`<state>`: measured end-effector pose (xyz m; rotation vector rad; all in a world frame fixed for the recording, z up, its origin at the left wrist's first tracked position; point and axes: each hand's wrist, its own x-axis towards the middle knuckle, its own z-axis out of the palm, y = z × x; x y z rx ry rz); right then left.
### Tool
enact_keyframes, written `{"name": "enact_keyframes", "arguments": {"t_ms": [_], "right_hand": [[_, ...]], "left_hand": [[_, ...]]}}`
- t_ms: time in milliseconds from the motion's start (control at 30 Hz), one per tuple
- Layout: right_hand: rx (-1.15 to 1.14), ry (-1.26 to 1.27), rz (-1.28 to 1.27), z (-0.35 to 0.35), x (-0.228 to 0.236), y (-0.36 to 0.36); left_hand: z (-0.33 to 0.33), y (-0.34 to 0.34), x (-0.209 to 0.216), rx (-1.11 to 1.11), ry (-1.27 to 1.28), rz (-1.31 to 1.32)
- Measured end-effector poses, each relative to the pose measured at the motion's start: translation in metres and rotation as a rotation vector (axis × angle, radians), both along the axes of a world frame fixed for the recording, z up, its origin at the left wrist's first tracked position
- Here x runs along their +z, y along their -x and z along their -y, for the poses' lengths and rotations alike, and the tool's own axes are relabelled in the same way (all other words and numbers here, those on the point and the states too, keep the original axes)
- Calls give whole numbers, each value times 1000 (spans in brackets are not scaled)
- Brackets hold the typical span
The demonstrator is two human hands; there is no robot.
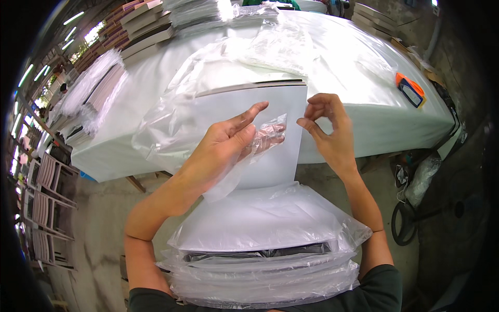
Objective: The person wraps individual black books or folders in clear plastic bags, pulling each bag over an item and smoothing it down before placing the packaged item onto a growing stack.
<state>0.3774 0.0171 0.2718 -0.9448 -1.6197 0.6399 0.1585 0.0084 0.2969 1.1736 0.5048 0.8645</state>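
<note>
1. Position of the work: a flat white book (249, 122) sits upright-tilted in front of the person, partly inside a clear plastic bag (171, 125). Its near part is bare; its far edge and left side lie under the film.
2. Long axis: the book runs near to far, with the bag mouth open toward the near side.
3. Left hand (223, 148): it lies on the book's face, left of centre. The fingers are extended flat toward the far right and press a crumpled flap of film (267, 136) against the cover.
4. Right hand (330, 132): it is at the book's right edge. Thumb and forefinger are pinched narrow; whether they grip the film or the edge cannot be told.
5. Governing relation: the book lies between the two hands, with the left hand on it and the right hand just beside its edge.
6. Surroundings: a stack of bagged books (260, 260) sits nearest the person; the white surface (353, 78) beyond carries an orange tool (410, 89).
</note>
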Motion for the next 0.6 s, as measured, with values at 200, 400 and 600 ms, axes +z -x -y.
{"name": "enact_keyframes", "arguments": {"t_ms": [200, 400, 600], "right_hand": [[62, -653, 320, 15, 12, 22], [88, -741, 442, 8, 12, 27], [88, -780, 452, 8, 12, 29]], "left_hand": [[-2, -8, -1, 70, -97, -7], [-7, -8, -8, 2, 145, 189], [-11, -4, -16, 23, 104, 204]]}}
